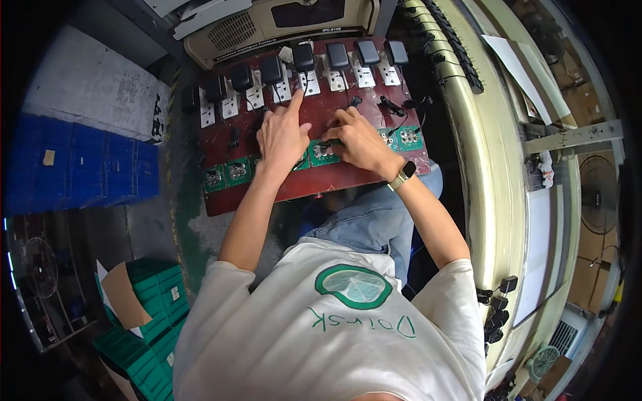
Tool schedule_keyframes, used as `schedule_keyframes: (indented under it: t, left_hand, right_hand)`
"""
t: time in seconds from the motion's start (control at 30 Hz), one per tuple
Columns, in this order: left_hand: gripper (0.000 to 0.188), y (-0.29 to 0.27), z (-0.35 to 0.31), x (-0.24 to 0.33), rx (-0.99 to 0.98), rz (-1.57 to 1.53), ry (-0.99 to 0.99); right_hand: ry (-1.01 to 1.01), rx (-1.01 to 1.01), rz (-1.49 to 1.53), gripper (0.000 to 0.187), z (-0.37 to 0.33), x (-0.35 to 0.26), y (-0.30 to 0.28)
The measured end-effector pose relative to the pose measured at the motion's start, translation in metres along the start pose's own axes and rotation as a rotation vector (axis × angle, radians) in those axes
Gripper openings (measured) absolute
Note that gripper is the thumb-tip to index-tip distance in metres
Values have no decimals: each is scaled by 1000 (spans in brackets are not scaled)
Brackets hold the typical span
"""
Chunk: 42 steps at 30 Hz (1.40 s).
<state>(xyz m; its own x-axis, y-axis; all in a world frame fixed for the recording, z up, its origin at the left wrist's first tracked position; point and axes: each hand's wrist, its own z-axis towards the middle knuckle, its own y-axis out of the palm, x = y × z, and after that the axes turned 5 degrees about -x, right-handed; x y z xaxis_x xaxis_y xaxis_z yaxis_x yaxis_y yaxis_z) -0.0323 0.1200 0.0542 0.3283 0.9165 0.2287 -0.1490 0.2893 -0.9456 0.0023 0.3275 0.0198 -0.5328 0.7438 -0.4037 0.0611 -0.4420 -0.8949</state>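
My left hand point(283, 138) reaches over the red board point(294, 190) with its index finger stretched toward a metal socket plate point(309, 83). A black power adapter point(303, 56) sits on that plate's far end. The left thumb stands apart, and the hand seems to hold nothing. To its right, my right hand point(359, 140) bends its fingers together above a green circuit board point(323, 153). Whatever lies between those fingertips is hidden. Just beyond the right knuckles lies a black cable end point(355, 101). More green circuit boards point(237, 172) line the near edge.
Several black adapters point(366, 52) stand in a row along the far side, their cables trailing nearer. Behind them is a beige equipment case point(227, 33). A pale conveyor-like rail point(481, 167) runs at the right. Blue bins point(87, 164) and green crates point(157, 294) stand left.
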Motion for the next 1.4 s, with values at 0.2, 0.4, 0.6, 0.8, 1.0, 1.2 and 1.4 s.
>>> schedule_keyframes:
  t: [0.2,0.4,0.6,0.8,1.0,1.2,1.4]
  left_hand:
    - [53,-7,27,-10,-438,-773,-172]
    - [59,-27,5,-6,-525,-1800,-419]
    - [61,5,-35,-11,-468,-1897,-517]
    - [62,-19,-61,4,-292,-1555,-402]
    - [58,-44,-79,-2,-447,-1655,-407]
    - [56,-25,-87,9,-405,-1892,-479]
    - [54,8,-95,28,-123,-1823,-373]
  right_hand:
    - [69,-5,155,22,4,-3,-19]
    - [286,-29,285,23,-22,11,-74]
    - [49,-132,-362,13,-33,25,-69]
    - [-26,-97,-472,4,-24,26,-57]
    - [-97,-116,-518,8,-14,15,-48]
    - [-65,65,-559,12,-21,10,-40]
    - [716,-41,1011,22,-37,-76,-30]
